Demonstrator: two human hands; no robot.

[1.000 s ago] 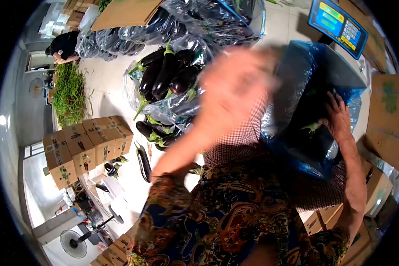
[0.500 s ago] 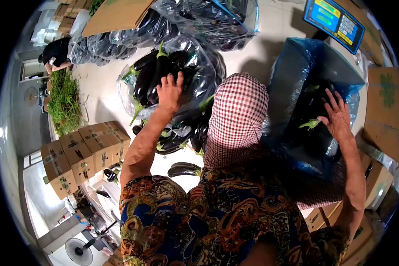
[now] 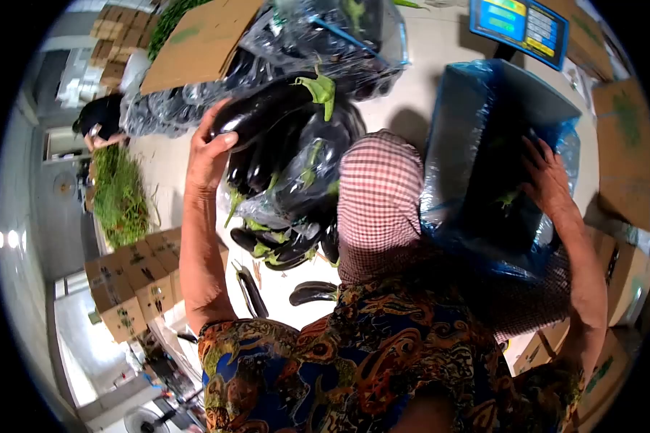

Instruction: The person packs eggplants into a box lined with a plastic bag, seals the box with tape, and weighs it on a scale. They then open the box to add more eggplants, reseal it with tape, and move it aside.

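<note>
My left hand (image 3: 211, 151) grips the blunt end of a large dark eggplant (image 3: 271, 105), its green stem pointing right. The eggplant is held above a clear plastic bag (image 3: 296, 195) with more eggplants. My right hand (image 3: 547, 173) reaches inside a box lined with blue plastic (image 3: 448, 144), over the dark eggplants (image 3: 502, 173) in it. Its fingers are apart and bent, and the fingertips rest at the eggplants near a green stem. Loose eggplants (image 3: 289, 249) lie below the bag, and two more (image 3: 314, 292) are on the floor nearer me.
A scale display (image 3: 520, 27) stands behind the box. Filled plastic bags (image 3: 332, 36) and a cardboard sheet (image 3: 198, 43) are at the back. Cartons (image 3: 133, 278) stand at the left, more cartons (image 3: 628, 151) at the right. Another person (image 3: 101, 119) bends over green vegetables (image 3: 119, 187).
My left hand has gone from resting on the bagged eggplants to holding one up, farther left. My right hand stays in the box, slightly shifted. The view has turned a little.
</note>
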